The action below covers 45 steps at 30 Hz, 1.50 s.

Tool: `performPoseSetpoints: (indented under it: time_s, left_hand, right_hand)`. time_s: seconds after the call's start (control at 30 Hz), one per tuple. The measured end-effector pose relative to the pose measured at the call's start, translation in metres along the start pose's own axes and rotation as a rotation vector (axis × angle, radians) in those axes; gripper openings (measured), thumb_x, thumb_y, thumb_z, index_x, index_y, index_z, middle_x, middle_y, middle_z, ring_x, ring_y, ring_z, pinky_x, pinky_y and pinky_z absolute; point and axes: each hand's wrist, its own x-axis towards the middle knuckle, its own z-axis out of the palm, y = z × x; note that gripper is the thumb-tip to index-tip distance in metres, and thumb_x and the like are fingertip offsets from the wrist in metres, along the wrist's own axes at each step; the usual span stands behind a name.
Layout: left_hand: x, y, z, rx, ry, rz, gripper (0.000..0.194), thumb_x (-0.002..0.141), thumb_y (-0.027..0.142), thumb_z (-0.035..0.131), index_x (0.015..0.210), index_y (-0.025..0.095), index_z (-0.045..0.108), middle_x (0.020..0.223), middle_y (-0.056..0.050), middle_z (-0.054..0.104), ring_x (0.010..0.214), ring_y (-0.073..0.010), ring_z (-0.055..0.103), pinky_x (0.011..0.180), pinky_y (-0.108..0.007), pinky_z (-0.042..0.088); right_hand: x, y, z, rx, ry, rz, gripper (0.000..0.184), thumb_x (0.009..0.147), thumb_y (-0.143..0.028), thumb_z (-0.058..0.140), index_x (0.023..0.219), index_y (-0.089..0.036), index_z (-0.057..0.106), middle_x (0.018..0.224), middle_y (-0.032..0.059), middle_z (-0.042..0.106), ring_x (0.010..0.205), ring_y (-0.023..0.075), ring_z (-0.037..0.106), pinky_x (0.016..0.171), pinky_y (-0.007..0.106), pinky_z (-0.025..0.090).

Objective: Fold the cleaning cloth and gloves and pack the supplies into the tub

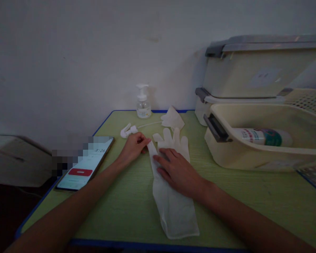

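Note:
A white disposable glove (173, 207) lies flat on the green table (239, 189), its fingers pointing away from me. My right hand (177, 170) rests flat on the glove's palm area, fingers stretched out and pressing it down. My left hand (133, 147) pinches the glove's thumb-side edge between thumb and fingertips, at the glove's upper left. A second crumpled white glove (173, 118) lies farther back.
A phone (85, 163) with a lit screen lies at the table's left edge. A pump bottle (143, 102) stands at the back by the wall, a small white plastic piece (128, 130) in front of it. Cream plastic bins (265, 140) fill the right side, one holding a bottle (260, 136).

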Motion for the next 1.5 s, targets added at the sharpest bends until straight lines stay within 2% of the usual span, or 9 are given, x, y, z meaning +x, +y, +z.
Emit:
performPoseSetpoints:
  time_s: [0.17,0.23,0.33,0.43,0.57,0.83,1.03,1.3,1.5]
  left_hand:
    - [0.002,-0.003,0.003,-0.018,0.028,0.003,0.020,0.076,0.018,0.056,0.058,0.016,0.046,0.046,0.005,0.051,0.038,-0.0071,0.046,0.039,-0.017,0.037]
    - [0.003,-0.003,0.003,-0.018,0.030,-0.001,0.020,0.077,0.018,0.055,0.059,0.016,0.046,0.045,0.005,0.050,0.037,-0.0069,0.045,0.038,-0.017,0.037]
    - [0.003,-0.001,0.004,-0.012,0.031,-0.008,0.019,0.077,0.017,0.055,0.059,0.016,0.048,0.046,0.005,0.051,0.037,-0.0070,0.045,0.039,-0.018,0.038]
    - [0.003,0.001,0.005,0.005,0.039,-0.019,0.020,0.077,0.015,0.054,0.058,0.016,0.048,0.046,0.005,0.050,0.037,-0.0076,0.046,0.039,-0.018,0.038]
    - [0.003,0.002,0.006,0.043,0.055,-0.013,0.019,0.077,0.015,0.053,0.059,0.016,0.048,0.046,0.005,0.050,0.038,-0.0085,0.045,0.038,-0.019,0.036]
    - [0.004,-0.003,0.008,0.100,0.095,0.039,0.020,0.078,0.015,0.052,0.059,0.017,0.046,0.045,0.006,0.045,0.036,-0.0085,0.041,0.036,-0.019,0.033]
    - [0.005,0.000,0.008,0.089,0.119,0.017,0.020,0.078,0.014,0.050,0.058,0.017,0.046,0.045,0.006,0.044,0.037,-0.0087,0.041,0.036,-0.019,0.032]
    - [0.000,0.006,0.010,0.003,0.120,-0.048,0.020,0.079,0.013,0.048,0.059,0.014,0.048,0.046,0.005,0.046,0.039,-0.0081,0.043,0.038,-0.018,0.035]
    - [-0.004,0.009,0.017,-0.023,0.189,-0.050,0.021,0.080,0.013,0.044,0.059,0.015,0.045,0.048,0.006,0.043,0.043,-0.0082,0.044,0.041,-0.018,0.036]
  right_hand:
    - [-0.001,-0.001,0.003,0.000,0.055,-0.013,0.038,0.085,-0.021,0.048,0.122,-0.013,0.048,0.132,0.0177,0.042,0.120,0.0274,0.042,0.095,0.047,0.043]
    - [-0.001,-0.001,0.004,-0.026,0.074,-0.050,0.041,0.085,-0.020,0.047,0.124,-0.009,0.046,0.132,0.0173,0.042,0.124,0.0278,0.037,0.099,0.046,0.040]
    - [0.001,-0.001,0.006,-0.088,0.043,-0.138,0.038,0.088,-0.016,0.040,0.124,-0.007,0.047,0.131,0.0137,0.047,0.127,0.0267,0.035,0.105,0.046,0.034]
    - [0.003,0.001,0.007,-0.110,-0.038,-0.173,0.039,0.091,-0.015,0.032,0.127,-0.008,0.045,0.137,0.0124,0.043,0.129,0.0240,0.034,0.107,0.046,0.031]
    - [0.004,0.003,0.006,-0.086,-0.116,-0.166,0.042,0.093,-0.018,0.028,0.130,-0.006,0.042,0.140,0.0138,0.038,0.130,0.0226,0.033,0.107,0.046,0.031]
    - [0.002,0.005,0.010,-0.078,-0.095,-0.173,0.042,0.093,-0.023,0.028,0.131,-0.012,0.042,0.143,0.0098,0.034,0.132,0.0224,0.032,0.107,0.047,0.030]
    - [0.003,0.005,0.008,-0.100,-0.105,-0.164,0.043,0.093,-0.024,0.030,0.131,-0.010,0.044,0.146,0.0141,0.027,0.133,0.0268,0.028,0.107,0.045,0.029]
    - [0.004,0.006,0.007,-0.080,-0.102,-0.159,0.043,0.093,-0.025,0.032,0.131,-0.010,0.044,0.144,0.0174,0.030,0.132,0.0276,0.029,0.108,0.044,0.028]
    - [0.004,0.004,0.006,-0.092,-0.102,-0.160,0.042,0.093,-0.024,0.031,0.130,-0.010,0.044,0.144,0.0181,0.030,0.132,0.0276,0.031,0.107,0.044,0.029]
